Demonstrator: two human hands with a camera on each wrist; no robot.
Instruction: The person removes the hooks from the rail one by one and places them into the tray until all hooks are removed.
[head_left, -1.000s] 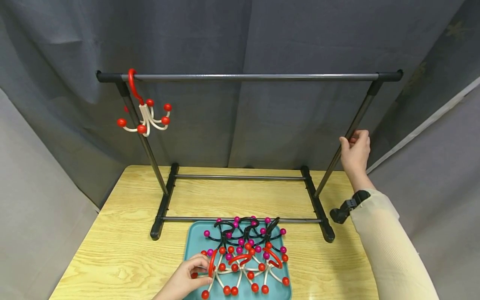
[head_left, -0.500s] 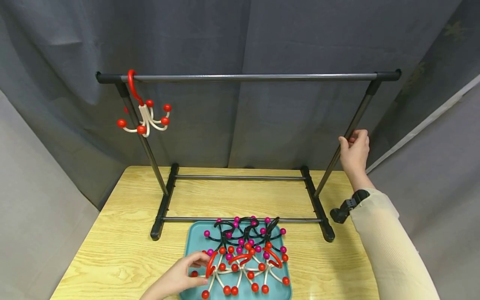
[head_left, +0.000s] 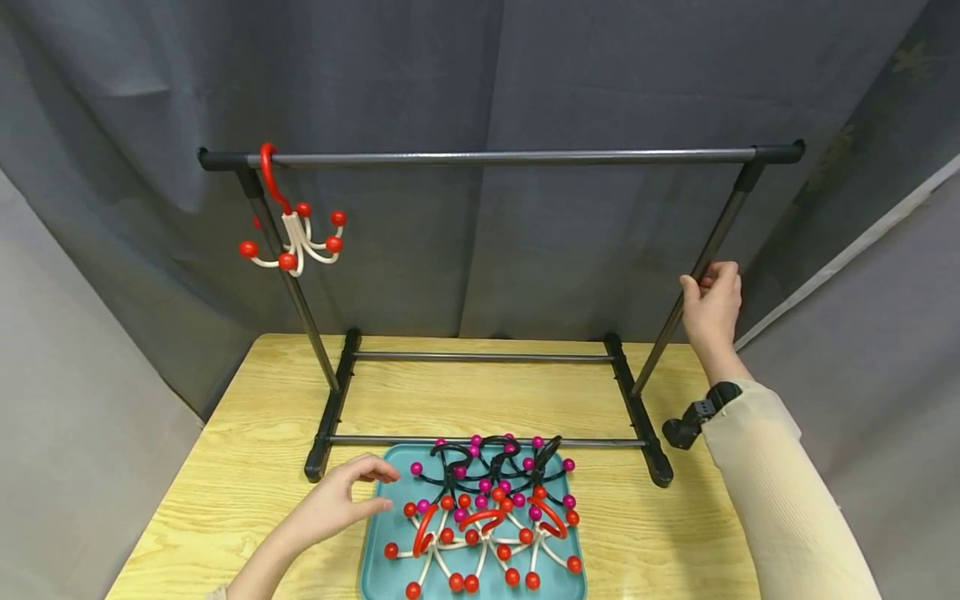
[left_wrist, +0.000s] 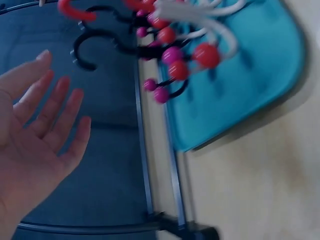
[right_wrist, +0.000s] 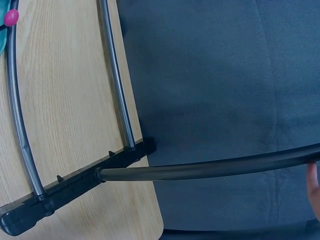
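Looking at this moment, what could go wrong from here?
The red-and-white ball-tipped hooks and black hooks with magenta balls lie interlocked on the teal tray; lifting one may drag others out. The left hand hovers empty. If the right hand releases the grey metal rack, it might wobble.

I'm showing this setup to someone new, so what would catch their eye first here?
Probably the tangle of red-balled and pink-balled hooks heaped in the teal tray at the table's near edge, with the left hand hovering open just left of it. Next, the tall black rack with a single red-and-white hook hanging at its left end, while the right hand grips the right upright.
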